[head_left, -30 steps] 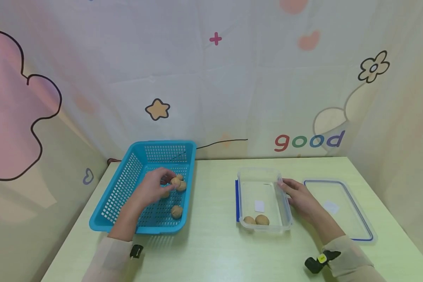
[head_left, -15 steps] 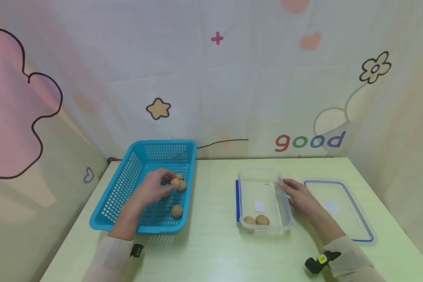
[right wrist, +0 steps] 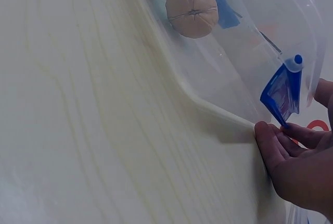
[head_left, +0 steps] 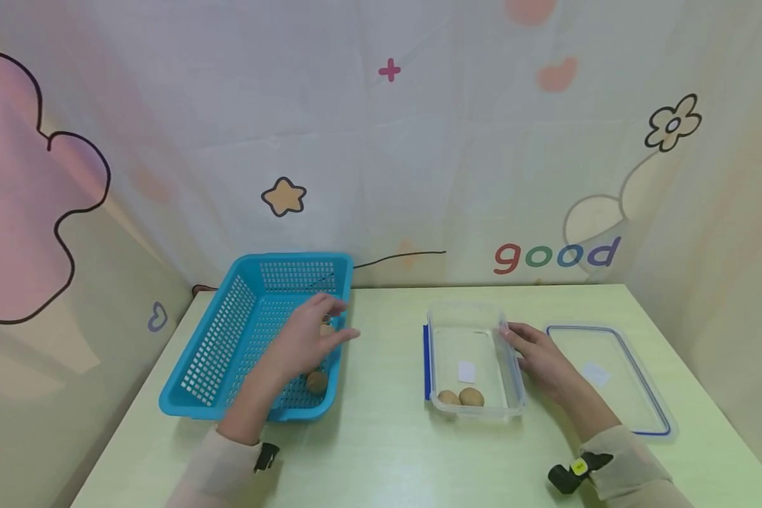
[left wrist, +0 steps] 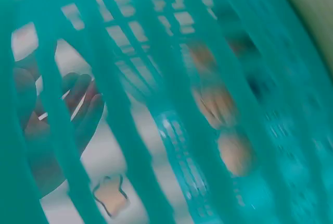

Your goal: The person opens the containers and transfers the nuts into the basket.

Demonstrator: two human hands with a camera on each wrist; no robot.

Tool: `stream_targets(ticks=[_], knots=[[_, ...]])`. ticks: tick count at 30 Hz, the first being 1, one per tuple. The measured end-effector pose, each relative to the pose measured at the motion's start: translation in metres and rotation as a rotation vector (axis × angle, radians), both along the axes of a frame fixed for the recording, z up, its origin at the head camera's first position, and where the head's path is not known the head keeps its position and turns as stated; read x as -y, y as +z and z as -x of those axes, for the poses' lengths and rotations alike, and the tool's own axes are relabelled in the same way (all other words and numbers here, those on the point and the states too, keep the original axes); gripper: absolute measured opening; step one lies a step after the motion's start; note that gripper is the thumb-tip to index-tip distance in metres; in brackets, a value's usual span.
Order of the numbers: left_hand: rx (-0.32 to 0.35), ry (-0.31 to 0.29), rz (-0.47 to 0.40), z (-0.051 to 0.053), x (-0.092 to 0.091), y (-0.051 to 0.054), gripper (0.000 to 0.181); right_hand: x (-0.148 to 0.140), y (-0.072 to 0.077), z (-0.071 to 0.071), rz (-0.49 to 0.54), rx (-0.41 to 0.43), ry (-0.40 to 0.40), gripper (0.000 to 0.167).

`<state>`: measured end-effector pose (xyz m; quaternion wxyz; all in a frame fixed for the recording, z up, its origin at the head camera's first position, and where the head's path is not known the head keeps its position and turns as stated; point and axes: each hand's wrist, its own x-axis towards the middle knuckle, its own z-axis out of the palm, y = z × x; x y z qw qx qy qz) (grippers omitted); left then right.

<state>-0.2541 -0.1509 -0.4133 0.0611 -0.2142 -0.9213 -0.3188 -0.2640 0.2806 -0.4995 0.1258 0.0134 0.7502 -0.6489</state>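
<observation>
My left hand [head_left: 295,342] is over the right side of the blue plastic basket [head_left: 212,356]. Its thumb and fingers are spread apart, and nothing shows between their tips. Below it, walnuts [head_left: 317,383] lie along the basket's right side, some partly covered by the hand. Through the slotted basket wall, the left wrist view shows this hand [left wrist: 44,156] blurred, with walnuts [left wrist: 234,153] to the right. My right hand [head_left: 546,360] grips the right wall of a clear plastic box [head_left: 482,353]. Two walnuts [head_left: 472,396] sit at that box's near end. A blue latch flap [right wrist: 283,91] hangs beside the right fingers.
A clear lid with a blue seal [head_left: 631,339] lies to the right of the box, partly behind the right forearm. Bare pale tabletop [head_left: 384,367] separates basket and box. Behind the table hangs a printed cloth [head_left: 419,176].
The left hand has moved right and nearer the basket's right rim, and its thumb and fingers are wider apart than when they were around a walnut. The right hand and box stay put.
</observation>
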Motion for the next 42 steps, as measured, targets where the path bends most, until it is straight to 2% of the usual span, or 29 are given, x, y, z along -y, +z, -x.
stream_targets(ticks=[5, 9, 14, 19, 22, 31, 36, 42], knots=[[-0.054, -0.072, 0.028, -0.011, -0.041, 0.006, 0.052, 0.000, 0.000, -0.002, -0.005, -0.007, 0.003, 0.079], [-0.068, -0.173, 0.036, -0.015, -0.069, 0.006, 0.051, 0.000, 0.001, -0.002, -0.009, -0.010, 0.005, 0.079], [-0.058, -0.274, 0.104, -0.017, -0.100, 0.001, 0.052, -0.001, 0.001, -0.002, -0.007, -0.009, 0.003, 0.079], [-0.055, -0.327, 0.166, -0.018, -0.126, -0.004, 0.054, -0.002, 0.000, -0.003, -0.002, -0.003, -0.007, 0.079], [-0.053, -0.365, 0.195, -0.018, -0.137, -0.009, 0.053, -0.002, 0.000, -0.003, -0.003, 0.001, -0.011, 0.079], [0.047, -0.464, 0.231, -0.015, -0.162, -0.035, 0.049, 0.000, 0.001, -0.002, -0.013, -0.003, -0.016, 0.077], [0.066, -0.520, 0.229, -0.008, -0.170, -0.042, 0.050, -0.001, 0.002, -0.001, -0.023, -0.007, -0.016, 0.078], [0.086, -0.603, 0.240, -0.001, -0.177, -0.050, 0.039, -0.001, -0.001, -0.002, -0.018, -0.019, -0.013, 0.077]])
